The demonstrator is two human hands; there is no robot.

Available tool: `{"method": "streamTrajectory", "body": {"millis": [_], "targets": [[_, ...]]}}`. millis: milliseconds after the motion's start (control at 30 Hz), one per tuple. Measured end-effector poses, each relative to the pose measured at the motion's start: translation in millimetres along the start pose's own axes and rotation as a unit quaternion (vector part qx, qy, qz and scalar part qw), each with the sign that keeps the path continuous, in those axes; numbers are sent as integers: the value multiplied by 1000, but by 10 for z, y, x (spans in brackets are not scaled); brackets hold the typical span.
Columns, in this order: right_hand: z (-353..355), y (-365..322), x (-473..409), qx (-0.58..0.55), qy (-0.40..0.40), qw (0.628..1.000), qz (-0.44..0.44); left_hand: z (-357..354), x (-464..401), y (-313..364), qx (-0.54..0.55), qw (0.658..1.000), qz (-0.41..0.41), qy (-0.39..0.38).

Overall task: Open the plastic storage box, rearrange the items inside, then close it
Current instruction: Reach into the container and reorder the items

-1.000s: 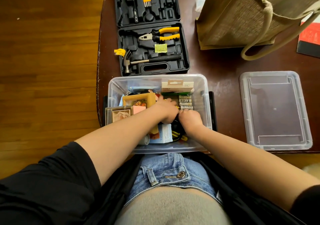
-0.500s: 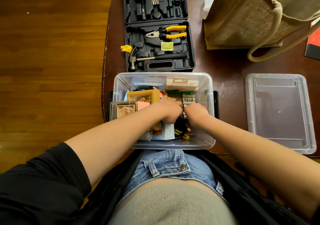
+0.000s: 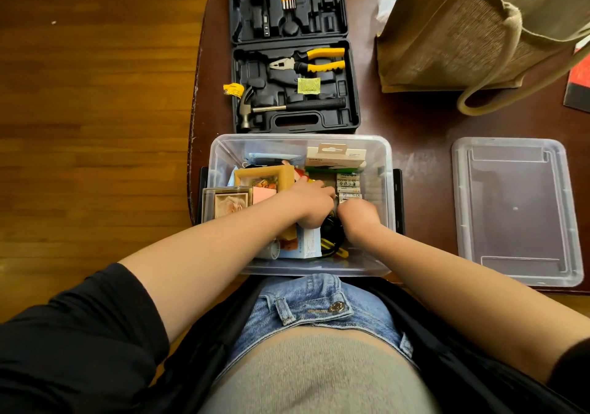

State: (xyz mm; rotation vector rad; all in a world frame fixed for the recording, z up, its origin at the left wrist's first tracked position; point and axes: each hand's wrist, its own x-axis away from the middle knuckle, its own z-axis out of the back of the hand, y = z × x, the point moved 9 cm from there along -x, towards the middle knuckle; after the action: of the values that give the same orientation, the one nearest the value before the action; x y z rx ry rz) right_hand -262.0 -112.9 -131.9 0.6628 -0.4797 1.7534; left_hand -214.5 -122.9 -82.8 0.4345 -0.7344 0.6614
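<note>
From the head camera, one clear rectangular plastic storage box (image 3: 220, 158) sits open at the near edge of the table, dead centre. Both hands are down inside it, close together. The left hand (image 3: 311, 203) has its fingers curled among the contents, and the right hand (image 3: 359, 214) is curled too, knuckles up; whether either actually grips anything cannot be told, since the fingertips are hidden. At 12 o'clock within the box stands one white cardboard retail package (image 3: 335, 156); just below it lies a pack of white batteries (image 3: 348, 185), about four visible. At 10 o'clock are two framed pictures: a wooden picture frame (image 3: 265, 176) and a clear-cased picture frame (image 3: 226, 204).

One clear plastic lid (image 3: 517, 211) lies flat at 3 o'clock, well apart from the box. One open black moulded tool case (image 3: 293, 49) lies at 12 o'clock, holding one pair of yellow-handled pliers (image 3: 311, 61) and one black-handled claw hammer (image 3: 287, 107). One tan jute bag (image 3: 472, 30) stands at 1 o'clock.

The dark reddish-brown wooden table (image 3: 421, 120) stands on a brown plank floor (image 3: 95, 110).
</note>
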Motion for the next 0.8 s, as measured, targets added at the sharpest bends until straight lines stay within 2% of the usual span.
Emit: {"method": "streamTrajectory", "body": {"millis": [167, 300, 400, 533, 600, 700, 800], "targets": [[26, -7, 20, -2, 2, 1000, -5, 2, 6, 12, -7, 1000, -7, 0], [124, 19, 55, -119, -26, 992, 23, 47, 50, 19, -35, 999, -1, 12], [130, 6, 105, -193, -80, 977, 50, 219, 154, -53, -44, 995, 18, 83], [36, -21, 171, -293, -121, 948, 22, 472, 407, -313, 46, 979, 57, 190], [-63, -48, 206, -310, -141, 940, 9, 532, 536, -460, 89, 968, 85, 220], [-169, -42, 230, -333, -145, 932, -15, 509, 687, -648, 147, 956, 112, 226], [-253, 3, 224, -414, -150, 896, -56, 364, 805, -810, 236, 943, 123, 200]]}}
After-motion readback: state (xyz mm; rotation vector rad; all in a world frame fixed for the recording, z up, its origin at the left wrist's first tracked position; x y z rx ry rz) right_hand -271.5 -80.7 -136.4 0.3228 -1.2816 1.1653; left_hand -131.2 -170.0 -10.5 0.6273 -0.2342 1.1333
